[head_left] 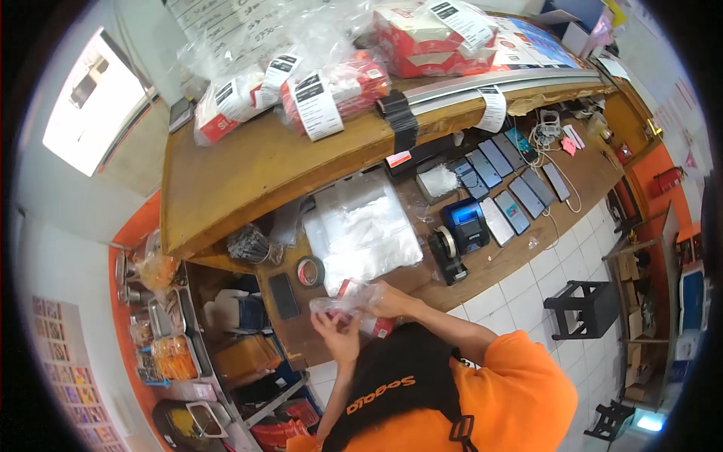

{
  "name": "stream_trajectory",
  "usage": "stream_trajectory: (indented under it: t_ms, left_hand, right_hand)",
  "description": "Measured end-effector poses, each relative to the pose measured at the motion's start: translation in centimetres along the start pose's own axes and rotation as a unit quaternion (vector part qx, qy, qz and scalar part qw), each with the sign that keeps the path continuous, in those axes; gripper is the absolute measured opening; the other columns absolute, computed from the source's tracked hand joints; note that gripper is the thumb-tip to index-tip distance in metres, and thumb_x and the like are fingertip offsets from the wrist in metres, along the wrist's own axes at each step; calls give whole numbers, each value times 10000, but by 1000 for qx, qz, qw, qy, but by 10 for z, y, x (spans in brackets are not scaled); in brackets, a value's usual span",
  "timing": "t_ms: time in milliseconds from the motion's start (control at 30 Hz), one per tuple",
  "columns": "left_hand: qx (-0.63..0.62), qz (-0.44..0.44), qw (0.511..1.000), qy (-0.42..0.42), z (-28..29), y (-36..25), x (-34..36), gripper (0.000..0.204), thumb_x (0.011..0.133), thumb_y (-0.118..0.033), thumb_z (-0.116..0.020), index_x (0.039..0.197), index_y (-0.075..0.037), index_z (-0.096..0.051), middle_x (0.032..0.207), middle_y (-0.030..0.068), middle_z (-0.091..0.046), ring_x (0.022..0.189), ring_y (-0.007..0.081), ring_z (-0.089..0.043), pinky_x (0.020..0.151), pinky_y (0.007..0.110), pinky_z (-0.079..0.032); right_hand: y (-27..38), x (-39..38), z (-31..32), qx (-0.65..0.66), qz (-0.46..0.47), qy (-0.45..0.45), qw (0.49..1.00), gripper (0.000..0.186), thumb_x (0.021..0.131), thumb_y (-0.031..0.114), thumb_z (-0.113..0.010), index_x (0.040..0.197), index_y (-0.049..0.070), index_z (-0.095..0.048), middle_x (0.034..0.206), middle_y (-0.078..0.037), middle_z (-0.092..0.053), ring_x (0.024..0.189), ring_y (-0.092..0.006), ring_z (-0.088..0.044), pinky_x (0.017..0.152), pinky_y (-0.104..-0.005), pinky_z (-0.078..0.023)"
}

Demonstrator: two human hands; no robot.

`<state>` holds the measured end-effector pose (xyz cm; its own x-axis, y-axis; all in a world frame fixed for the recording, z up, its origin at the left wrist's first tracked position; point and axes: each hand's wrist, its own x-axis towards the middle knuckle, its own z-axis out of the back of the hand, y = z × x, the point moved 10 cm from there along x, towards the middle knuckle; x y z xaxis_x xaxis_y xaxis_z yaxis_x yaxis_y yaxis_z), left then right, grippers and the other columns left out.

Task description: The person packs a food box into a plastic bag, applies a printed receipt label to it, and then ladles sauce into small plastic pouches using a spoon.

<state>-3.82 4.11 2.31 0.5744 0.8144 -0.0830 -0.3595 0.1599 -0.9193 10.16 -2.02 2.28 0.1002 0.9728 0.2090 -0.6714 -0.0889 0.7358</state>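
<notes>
Both hands are closed on a red-and-white package in clear plastic, held in front of the black apron, at the near edge of the tabletop and toward its left corner. The left hand has its fingers bent around the left side of the wrapping; the right hand grips the plastic from the other side, higher up, so the two are near each other with the package between them. Whether the package touches the tabletop cannot be told from this angle

Near the left edge of the tabletop lies a dark phone, with a roll of tape just beside it. Beyond the hands, a stack of clear bags spreads toward the far edge, and a holder of thin wrapped items stands by the far left corner. To the right come a tape dispenser near the near edge, a black printer next to it, then two slanting rows of phones and a tangle of white cables toward the right end. Above the far edge runs a wooden upper shelf, bearing bagged red-and-white parcels with paper labels
</notes>
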Motion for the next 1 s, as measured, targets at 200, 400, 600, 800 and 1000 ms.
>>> stream_trajectory:
  t_ms: [200,400,600,800,1000]
  left_hand:
    - [-76,-145,965,-204,91,10,7,822,843,-70,-846,1500,11,-359,1223,135,-609,1121,235,-605,957,381,-520]
    - [180,-310,918,172,2,-1,12,577,679,-75,-756,1239,8,-647,1257,212,-666,1179,425,-628,1043,448,-487]
    - [-187,39,954,229,-15,55,16,542,802,87,-755,1310,38,-573,1253,146,-725,1091,236,-725,860,355,-588]
    - [67,-58,990,112,-10,42,7,266,828,-59,-819,1038,1,-667,878,132,-760,1101,299,-699,892,410,-561]
    - [160,-207,946,190,-4,23,8,191,830,-122,-802,826,-5,-652,828,193,-700,979,440,-667,879,513,-534]
  right_hand:
    - [14,-12,17,79,5,-65,995,239,970,218,-677,1146,74,-749,1043,-209,-718,948,-444,-670,876,-521,-543]
    - [38,2,2,185,52,-25,981,231,927,209,-669,1111,97,-751,1200,-180,-686,1067,-420,-656,955,-515,-524]
    - [-12,-26,-29,127,-191,57,972,312,1012,325,-660,1197,88,-744,1008,-171,-718,959,-371,-700,912,-509,-536]
    - [38,-20,12,38,100,-34,994,458,943,387,-731,1295,98,-691,1137,-180,-722,1091,-362,-683,983,-463,-530]
    - [-146,-48,226,-203,-264,-170,927,344,889,197,-693,1209,81,-742,1039,-228,-752,953,-413,-739,854,-494,-599]
